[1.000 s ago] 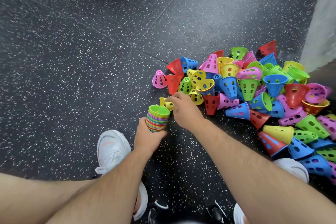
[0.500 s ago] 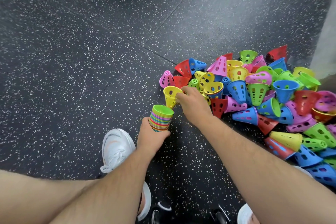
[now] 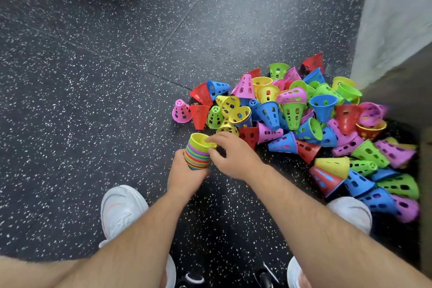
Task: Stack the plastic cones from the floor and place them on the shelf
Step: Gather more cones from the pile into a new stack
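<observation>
Your left hand [image 3: 184, 172] wraps from below around a nested stack of multicoloured perforated plastic cones [image 3: 197, 156], fingers closed on its lower part, holding it upright with the wide mouths facing up. Your right hand [image 3: 233, 156] sits just beside it on the right, thumb and forefinger pinched on the rim of a yellow plastic cone [image 3: 200, 140] that sits as the topmost piece of the stack; the other fingers [image 3: 216, 158] curl loosely against the stack's side.

Just beyond your hands, a loose heap of perforated plastic cones [image 3: 304, 124] in red, blue, green, yellow and pink spreads to the right over the black rubber floor flecked with white [image 3: 93, 77]. They lie in every attitude: some on their sides, some mouth up, some nested in pairs. A pink cone [image 3: 181, 112] stands at the heap's left edge, touching a red cone [image 3: 199, 116] set mouth up beside it.

A pale grey wall [image 3: 397, 18] rises at the upper right, behind the heap. Your two white sports shoes [image 3: 120, 211] rest on the floor under your forearms, the right one [image 3: 350, 214] touching the nearest fallen cones.
</observation>
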{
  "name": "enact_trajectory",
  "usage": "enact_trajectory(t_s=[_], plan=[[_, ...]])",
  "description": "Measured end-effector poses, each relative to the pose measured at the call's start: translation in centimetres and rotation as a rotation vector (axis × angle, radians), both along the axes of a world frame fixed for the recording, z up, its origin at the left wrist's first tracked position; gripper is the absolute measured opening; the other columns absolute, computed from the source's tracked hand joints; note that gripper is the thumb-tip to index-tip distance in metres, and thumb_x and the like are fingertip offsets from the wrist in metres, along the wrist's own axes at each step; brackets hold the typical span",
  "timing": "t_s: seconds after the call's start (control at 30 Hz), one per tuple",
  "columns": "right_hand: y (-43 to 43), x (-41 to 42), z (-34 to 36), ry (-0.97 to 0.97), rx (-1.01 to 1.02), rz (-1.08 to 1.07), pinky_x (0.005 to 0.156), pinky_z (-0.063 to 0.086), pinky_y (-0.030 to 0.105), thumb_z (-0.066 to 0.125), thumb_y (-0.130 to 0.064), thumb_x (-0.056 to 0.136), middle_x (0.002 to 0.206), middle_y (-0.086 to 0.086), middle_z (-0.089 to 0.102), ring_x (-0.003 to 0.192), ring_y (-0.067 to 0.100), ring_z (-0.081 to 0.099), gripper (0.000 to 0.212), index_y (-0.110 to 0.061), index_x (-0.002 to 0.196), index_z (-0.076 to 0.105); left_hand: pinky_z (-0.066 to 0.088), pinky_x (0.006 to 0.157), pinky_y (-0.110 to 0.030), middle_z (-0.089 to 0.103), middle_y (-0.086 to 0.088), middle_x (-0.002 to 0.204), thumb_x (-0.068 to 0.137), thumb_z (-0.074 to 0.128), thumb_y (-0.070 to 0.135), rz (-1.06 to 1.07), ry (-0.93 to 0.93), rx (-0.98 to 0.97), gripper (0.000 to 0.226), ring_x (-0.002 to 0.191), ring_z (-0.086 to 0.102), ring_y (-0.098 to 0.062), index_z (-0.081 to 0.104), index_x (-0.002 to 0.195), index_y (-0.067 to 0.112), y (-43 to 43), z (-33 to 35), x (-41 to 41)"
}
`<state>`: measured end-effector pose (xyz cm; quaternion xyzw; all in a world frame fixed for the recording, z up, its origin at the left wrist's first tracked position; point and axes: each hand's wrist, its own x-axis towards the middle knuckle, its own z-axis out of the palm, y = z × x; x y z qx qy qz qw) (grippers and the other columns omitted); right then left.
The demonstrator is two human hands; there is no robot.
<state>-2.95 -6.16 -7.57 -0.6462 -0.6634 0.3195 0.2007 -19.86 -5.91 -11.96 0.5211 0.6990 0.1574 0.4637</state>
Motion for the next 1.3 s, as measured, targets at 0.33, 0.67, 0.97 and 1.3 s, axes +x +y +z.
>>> enact_trajectory(t_s=[0.33,0.67,0.97,1.3], plan=[[2.8,4.4,-1.0,-0.102,0.209,-0.286,0.099,0.044,0.040,0.051,-0.016,0.096,0.118,0.001,0.064,0.113,0.021,0.050,0.030,-0.013,0.121,0.067,0.045,0.077,-0.031,0.065,0.003,0.100,0.067,0.088,0.020,-0.048,-0.016,0.027,0.062,0.087,0.064,-0.016,0.047,0.114,0.024,1.4,-0.1,3.3],[5.7,6.4,-2.9,-0.553,-0.026,-0.220,0.108,0.028,0.041,0.059,-0.017,0.095,0.138,0.010,0.043,0.128,0.032,0.037,0.024,-0.019,0.118,0.065,0.053,0.084,-0.037,0.062,0.003,0.105,0.062,0.088,0.028,-0.072,0.010,0.034,0.065,0.092,0.064,-0.017,0.046,0.112,0.026,2.3,-0.8,4.7],[5.0,8.4,-0.8,-0.127,0.257,-0.511,0.089,0.043,0.044,0.050,-0.021,0.100,0.110,0.010,0.064,0.102,0.035,0.054,0.024,-0.009,0.116,0.064,0.045,0.073,-0.031,0.061,0.001,0.102,0.064,0.086,0.022,-0.157,0.013,0.013,0.062,0.090,0.063,-0.016,0.045,0.110,0.021,3.1,-0.2,6.1],[0.0,5.3,-1.2,0.053,0.148,-0.266,0.103,0.037,0.027,0.052,-0.029,0.099,0.122,-0.002,0.061,0.116,0.016,0.050,0.028,-0.018,0.120,0.065,0.050,0.077,-0.037,0.065,-0.003,0.105,0.063,0.088,0.038,0.031,-0.057,0.055,0.068,0.090,0.065,-0.026,0.047,0.113,0.019,1.2,0.7,9.1]])
